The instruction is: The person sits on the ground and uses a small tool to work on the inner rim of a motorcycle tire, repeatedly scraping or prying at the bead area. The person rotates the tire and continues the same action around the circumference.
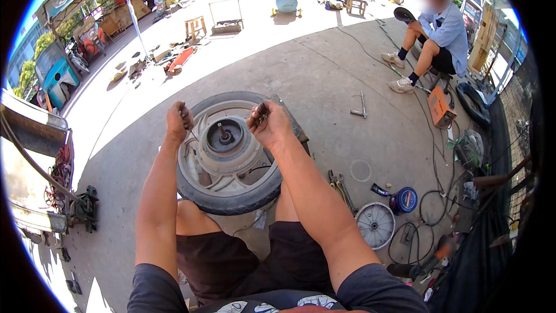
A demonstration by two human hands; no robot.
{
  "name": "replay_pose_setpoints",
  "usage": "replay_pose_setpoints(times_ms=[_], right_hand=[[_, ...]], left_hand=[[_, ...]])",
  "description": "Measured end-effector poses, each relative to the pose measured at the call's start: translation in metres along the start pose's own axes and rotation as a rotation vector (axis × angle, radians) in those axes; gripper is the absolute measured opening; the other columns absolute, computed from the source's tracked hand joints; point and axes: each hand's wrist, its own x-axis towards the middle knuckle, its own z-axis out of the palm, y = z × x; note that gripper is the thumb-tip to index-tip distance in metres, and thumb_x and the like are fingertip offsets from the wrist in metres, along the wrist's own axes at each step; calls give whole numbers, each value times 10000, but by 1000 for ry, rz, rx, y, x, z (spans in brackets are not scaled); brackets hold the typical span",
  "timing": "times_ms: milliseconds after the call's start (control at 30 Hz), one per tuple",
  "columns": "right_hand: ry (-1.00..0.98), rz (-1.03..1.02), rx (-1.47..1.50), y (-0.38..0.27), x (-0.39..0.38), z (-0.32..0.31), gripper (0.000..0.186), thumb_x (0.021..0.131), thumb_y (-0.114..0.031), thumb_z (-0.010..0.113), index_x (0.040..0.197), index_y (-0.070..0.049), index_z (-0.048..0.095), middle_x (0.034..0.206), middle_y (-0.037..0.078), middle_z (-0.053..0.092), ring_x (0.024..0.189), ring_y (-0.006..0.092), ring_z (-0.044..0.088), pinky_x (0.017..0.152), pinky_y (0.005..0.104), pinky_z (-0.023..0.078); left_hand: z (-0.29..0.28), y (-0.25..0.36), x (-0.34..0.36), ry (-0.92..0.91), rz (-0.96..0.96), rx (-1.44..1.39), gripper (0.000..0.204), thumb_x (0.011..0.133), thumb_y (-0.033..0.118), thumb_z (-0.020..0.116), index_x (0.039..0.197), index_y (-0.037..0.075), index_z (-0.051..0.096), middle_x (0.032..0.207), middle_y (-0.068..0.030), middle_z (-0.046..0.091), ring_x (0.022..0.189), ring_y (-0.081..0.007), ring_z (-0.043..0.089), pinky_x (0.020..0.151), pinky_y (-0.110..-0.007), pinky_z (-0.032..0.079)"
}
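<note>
A motor wheel [234, 204] with a black tyre and pale cast spokes lies flat before my knees. Its round hub has a dark centre with a short metal axle [222, 130] standing up. Over the wheel's left rim, my left hand [178, 119] is closed; a thin dark line shows by its fingertips, but what it grips cannot be made out. My right hand [270, 123] is raised over the right side of the wheel, palm turned up. Its darkened fingers are curled together around something too small to name. Both hands are apart from the axle.
Right of my knee are pliers [341, 188], a grey hub cover [375, 226] and a blue-lidded tub [404, 200]. A T-handled wrench [360, 106] lies farther off. A seated person [443, 35], an orange machine [441, 107] and loose cables are at the right.
</note>
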Motion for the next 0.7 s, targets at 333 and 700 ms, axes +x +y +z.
replay_pose_setpoints(times_ms=[333,700], right_hand=[[-3,7,9,1,-1,0,290,988,-198,420,740,-72,500,662,44,528,595,160,527,563,329,491],[-11,11,5,2,0,1,311,989,-209,420,724,-71,503,648,47,529,582,166,526,559,334,489]], left_hand=[[40,-14,-26,498,305,252,303,949,235,433,679,98,447,592,-33,453,522,-128,439,519,-289,373],[17,-12,-3,215,144,146,347,887,270,449,587,121,359,480,-18,312,400,-155,308,413,-312,270]])
